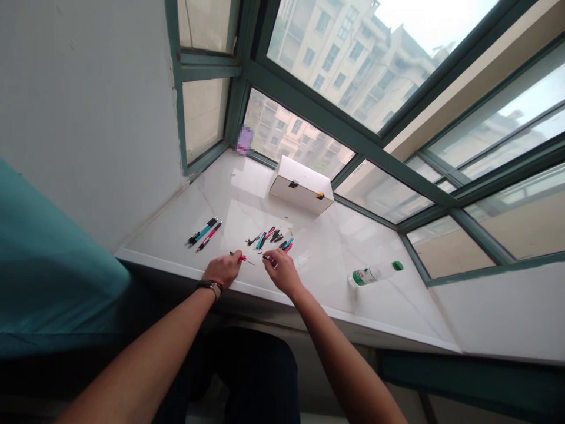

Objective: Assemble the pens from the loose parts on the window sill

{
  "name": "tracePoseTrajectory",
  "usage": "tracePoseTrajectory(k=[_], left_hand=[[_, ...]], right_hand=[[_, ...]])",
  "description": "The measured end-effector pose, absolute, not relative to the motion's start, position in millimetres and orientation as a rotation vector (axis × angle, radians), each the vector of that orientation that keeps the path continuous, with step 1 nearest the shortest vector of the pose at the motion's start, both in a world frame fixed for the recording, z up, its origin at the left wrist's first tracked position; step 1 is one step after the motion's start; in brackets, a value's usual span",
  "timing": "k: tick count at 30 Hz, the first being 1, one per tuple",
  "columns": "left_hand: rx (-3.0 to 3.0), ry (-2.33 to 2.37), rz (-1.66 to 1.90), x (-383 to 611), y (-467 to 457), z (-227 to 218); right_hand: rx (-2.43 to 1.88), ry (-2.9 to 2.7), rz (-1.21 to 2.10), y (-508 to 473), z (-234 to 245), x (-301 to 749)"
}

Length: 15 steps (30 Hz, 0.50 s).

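My left hand (222, 271), with bands at its wrist, is closed on a partly assembled red pen (243, 258); a thin refill sticks out of it to the right. Just across from that refill, my right hand (283, 271) pinches a small black pen part (265, 257), partly hidden by the fingers. Beyond both hands lies a loose group of pen parts (274, 234) in black, teal and red. To the left of it rest a red and black pen (209, 237) and a teal and black pen (203, 231), side by side with another dark pen.
A white box (302, 185) with black and yellow tabs stands at the back against the window. At the right, a clear bottle (375, 274) with a green cap lies on the white counter (326, 294). A teal cloth (57, 265) hangs at the left.
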<state>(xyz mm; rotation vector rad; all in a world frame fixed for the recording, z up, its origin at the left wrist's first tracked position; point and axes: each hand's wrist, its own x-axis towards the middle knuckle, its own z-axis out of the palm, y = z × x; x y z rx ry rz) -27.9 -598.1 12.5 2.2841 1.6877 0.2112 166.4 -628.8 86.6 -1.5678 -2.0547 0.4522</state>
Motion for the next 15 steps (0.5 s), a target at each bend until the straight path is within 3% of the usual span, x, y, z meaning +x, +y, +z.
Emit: tracePoseTrajectory(k=[15], left_hand=[[2.283,1.694,0.257,-27,-600,10]], right_hand=[[-1.501,-1.982,0.450,-653,100,138]])
